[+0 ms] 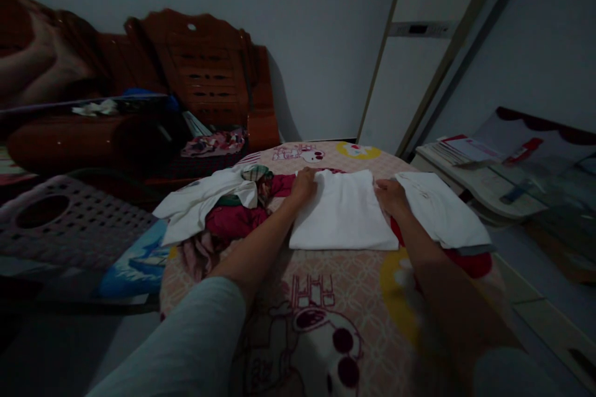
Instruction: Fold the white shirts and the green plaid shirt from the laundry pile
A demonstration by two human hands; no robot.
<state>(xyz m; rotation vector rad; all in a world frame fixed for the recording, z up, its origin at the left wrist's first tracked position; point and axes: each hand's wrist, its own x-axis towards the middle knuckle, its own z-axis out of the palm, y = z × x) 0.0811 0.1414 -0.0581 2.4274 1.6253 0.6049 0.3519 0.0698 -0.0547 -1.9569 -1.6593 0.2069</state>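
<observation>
A white garment point(344, 214), folded into a near rectangle, lies flat on the round table in front of me. At its far left corner is my left hand point(305, 186), fingers curled in on the cloth edge. My right hand point(391, 196) grips the far right edge, thumb and fingertips together there. To the right rests a folded white stack of clothing point(440, 208), with grey and red cloth beneath it. Left of my left forearm is a loose heap with a white garment point(205, 195) on top and a dark red garment point(237, 221) under it.
The patterned tablecloth point(274, 322) covers the round table. Behind it on the left stands a carved wooden sofa point(200, 68) with a person's bare feet point(56, 59) on it. A grey woven plastic chair point(79, 217) is at left; papers point(470, 152) lie on a stand at right.
</observation>
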